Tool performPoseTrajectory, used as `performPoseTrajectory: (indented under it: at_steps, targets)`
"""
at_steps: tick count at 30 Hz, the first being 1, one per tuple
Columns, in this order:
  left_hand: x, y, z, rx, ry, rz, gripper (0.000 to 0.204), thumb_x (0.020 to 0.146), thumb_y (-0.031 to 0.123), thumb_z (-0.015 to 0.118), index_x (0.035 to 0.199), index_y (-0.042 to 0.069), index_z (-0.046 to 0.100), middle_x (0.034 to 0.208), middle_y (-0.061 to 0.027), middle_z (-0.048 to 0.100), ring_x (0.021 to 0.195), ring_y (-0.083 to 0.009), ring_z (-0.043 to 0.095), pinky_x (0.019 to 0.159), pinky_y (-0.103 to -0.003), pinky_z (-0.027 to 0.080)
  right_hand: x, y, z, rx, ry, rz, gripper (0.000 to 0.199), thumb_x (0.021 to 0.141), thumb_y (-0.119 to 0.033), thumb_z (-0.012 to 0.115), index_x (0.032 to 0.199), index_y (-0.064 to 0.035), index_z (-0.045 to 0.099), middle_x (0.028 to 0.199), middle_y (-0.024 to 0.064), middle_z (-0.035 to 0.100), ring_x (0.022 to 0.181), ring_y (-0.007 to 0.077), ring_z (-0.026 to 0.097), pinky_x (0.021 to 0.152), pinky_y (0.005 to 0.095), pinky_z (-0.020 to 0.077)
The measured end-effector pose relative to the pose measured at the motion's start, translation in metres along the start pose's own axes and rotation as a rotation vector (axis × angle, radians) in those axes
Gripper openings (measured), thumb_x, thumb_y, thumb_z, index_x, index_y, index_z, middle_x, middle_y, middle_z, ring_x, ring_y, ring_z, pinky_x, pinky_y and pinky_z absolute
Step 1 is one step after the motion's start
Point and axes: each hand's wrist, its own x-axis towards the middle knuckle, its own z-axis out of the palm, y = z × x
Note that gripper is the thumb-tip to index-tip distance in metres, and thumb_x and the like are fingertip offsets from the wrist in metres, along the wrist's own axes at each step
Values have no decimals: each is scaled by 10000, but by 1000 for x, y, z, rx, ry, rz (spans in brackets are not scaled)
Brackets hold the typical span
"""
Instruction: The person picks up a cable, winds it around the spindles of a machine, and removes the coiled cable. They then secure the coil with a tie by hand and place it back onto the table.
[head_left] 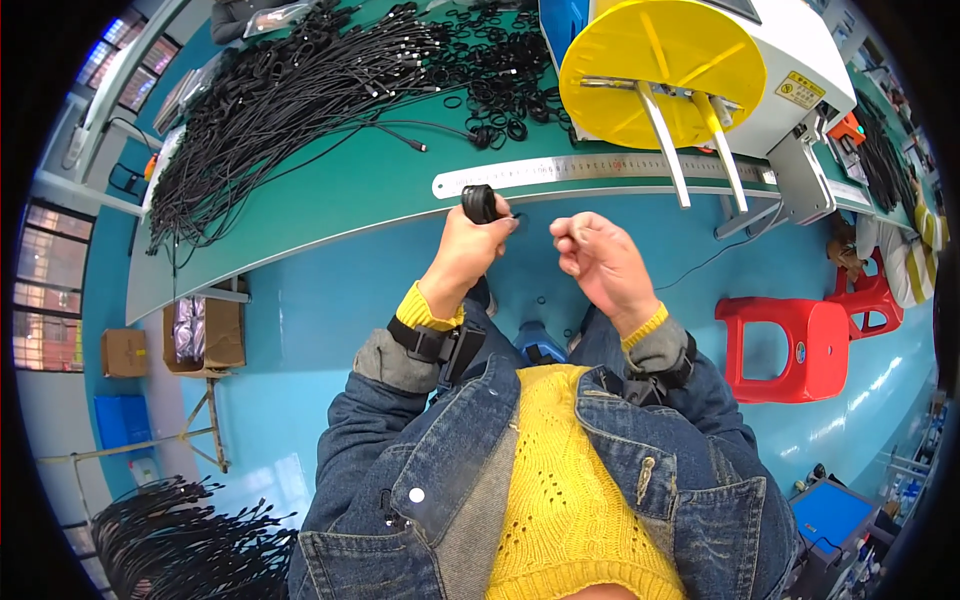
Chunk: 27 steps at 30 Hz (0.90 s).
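A small coil of black cable (479, 204) is gripped in my left hand (458, 252), its loops standing up between thumb and fingers. A short dark end pokes out by the thumb tip. To the right, apart from the coil, my right hand (608, 265) has its fingers curled and pressed together. Whatever it may pinch is too small or hidden to tell. Both hands are in the air just in front of the green table's (300, 215) near edge. Closest beyond them lies a steel ruler (500, 178) along that edge.
A large heap of black cables (300, 100) covers the table's left, with loose black rings (505, 85) beside it. At right stands a white machine with a yellow disc (650, 60) and two protruding rods. Red stools (800, 350) are at right; more cables (190, 540) hang lower left.
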Motion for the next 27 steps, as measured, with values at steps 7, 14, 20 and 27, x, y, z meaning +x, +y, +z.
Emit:
performPoseTrajectory:
  at_steps: [7, 14, 20, 27]
  targets:
    - [-13, -20, 9, -297, -137, -73, 102, 771, 18, 613, 825, 44, 530, 684, -16, 539, 521, -89, 489, 462, -218, 389, -16, 1, 6, -430, 233, 62, 134, 883, -153, 542, 917, -25, 563, 911, 25, 565, 687, 63, 486, 561, 200, 419]
    - [-18, -23, 19, -277, -205, -60, 128, 775, 8, 608, 854, 54, 519, 744, -33, 552, 590, -96, 511, 459, -213, 377, -12, 16, -17, -495, 79, -98, 181, 861, -151, 585, 994, -28, 571, 850, 8, 576, 623, 71, 492, 533, 186, 418]
    - [-10, -20, 7, -620, -467, -302, 137, 777, 1, 598, 864, 59, 510, 758, -32, 547, 613, -92, 497, 448, -202, 352, -25, 11, 4, 113, 48, 92, 204, 859, -128, 579, 1039, -34, 562, 747, 5, 563, 575, 72, 496, 517, 179, 406]
    - [-28, -3, 15, -354, -550, -379, 156, 755, 60, 640, 855, 67, 519, 735, -24, 534, 580, -79, 477, 434, -196, 334, -17, -27, -21, -207, -236, 149, 384, 859, -104, 557, 1235, -68, 493, 724, 24, 586, 483, 61, 473, 445, 186, 388]
